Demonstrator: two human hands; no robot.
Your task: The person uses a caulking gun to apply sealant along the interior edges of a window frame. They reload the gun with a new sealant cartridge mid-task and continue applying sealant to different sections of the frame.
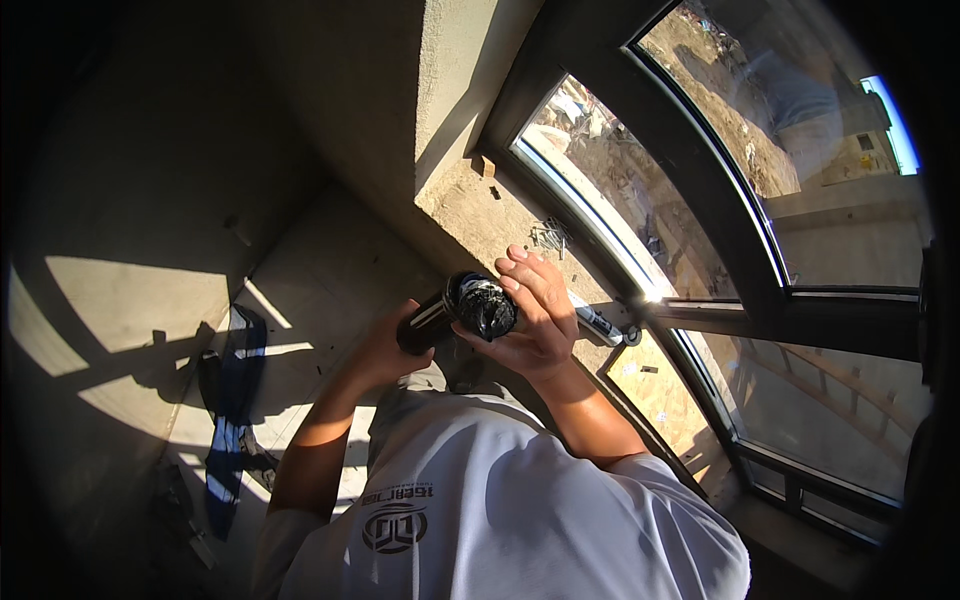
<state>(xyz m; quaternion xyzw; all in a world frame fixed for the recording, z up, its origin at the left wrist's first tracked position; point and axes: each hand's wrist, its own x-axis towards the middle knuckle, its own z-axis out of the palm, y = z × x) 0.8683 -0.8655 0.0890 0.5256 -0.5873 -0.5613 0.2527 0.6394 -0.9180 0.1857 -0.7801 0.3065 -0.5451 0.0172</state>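
Both hands on a dark cylinder, held in front of the torso beside a sunlit windowsill.
Left hand (388, 348): wrapped around the body of the dark cylinder (431, 320), grasping. Right hand (540, 318): cupped on the cylinder's other end, thumb below, fingers curved along the edge; that end (488, 308) is glossy black with whitish streaks, its material unclear. Cylinder tilted, raised end toward the right hand. Just beyond the right hand, on the windowsill (465, 208): a pale tube-like item (597, 322) and a loose cluster of thin metal pieces (549, 236); farther along, a small brown block (485, 165). Alongside, a dark-framed window (600, 60). Left, well apart, on the floor: a blue-and-dark item (238, 400), partly shaded, identity unclear.
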